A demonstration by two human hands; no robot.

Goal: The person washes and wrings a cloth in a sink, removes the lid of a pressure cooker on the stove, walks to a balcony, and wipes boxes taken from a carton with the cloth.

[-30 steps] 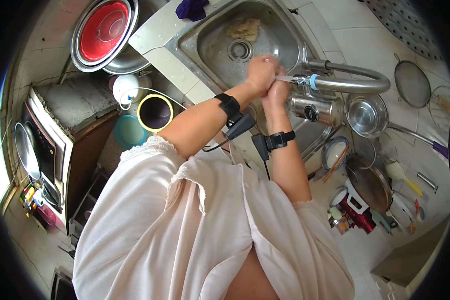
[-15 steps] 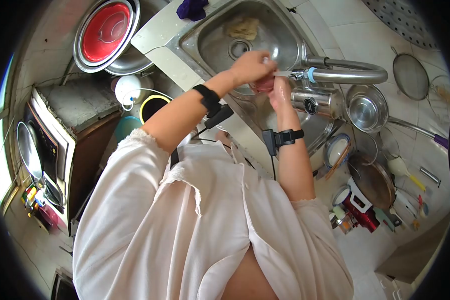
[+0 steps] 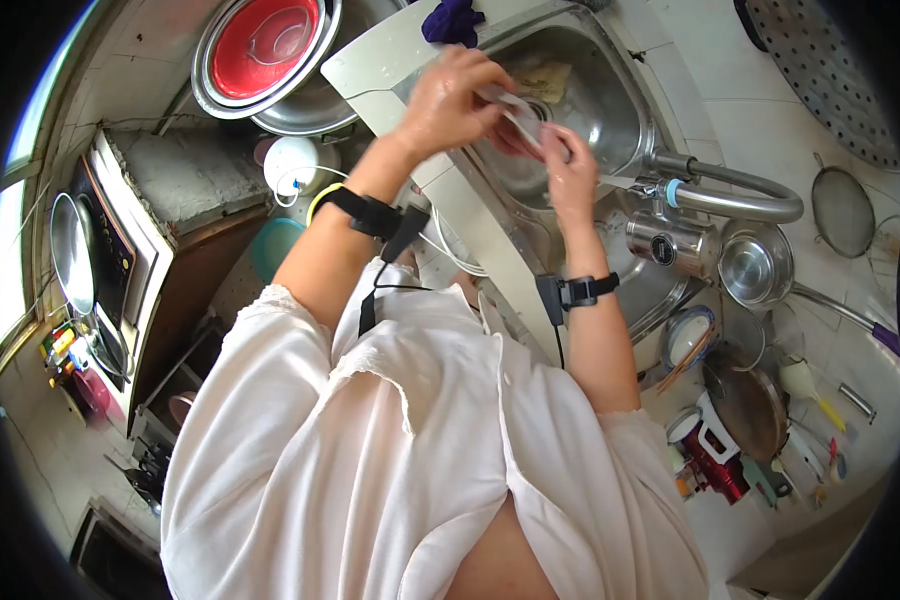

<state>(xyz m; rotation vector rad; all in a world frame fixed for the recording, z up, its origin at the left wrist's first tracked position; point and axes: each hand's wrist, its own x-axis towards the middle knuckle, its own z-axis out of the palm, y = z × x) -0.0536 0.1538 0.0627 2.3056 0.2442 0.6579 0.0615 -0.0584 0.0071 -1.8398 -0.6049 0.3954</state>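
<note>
Since the earlier frame, both hands had shifted away from the curved chrome tap (image 3: 740,205) and drawn apart, leaving it at about 4 o'clock from them. The left hand (image 3: 455,100), at 10 o'clock, had its fingers bent in a narrow grip on one end of a thin, pale grey-white piece (image 3: 519,112); the right hand (image 3: 570,172), at 4 o'clock, pinched the other end. The piece hung between them over the grey steel basin (image 3: 612,118), probably so that drips fell there, and the two-ended hold seemed to keep it spread. It looked limp, with a pinkish part beneath; blur hid its edges and material. A crumpled yellowish cloth (image 3: 547,80) lay in the basin at 1 o'clock; a purple cloth (image 3: 452,20) lay at 11 o'clock on the white-tiled table (image 3: 382,75), perhaps kept from the water.
</note>
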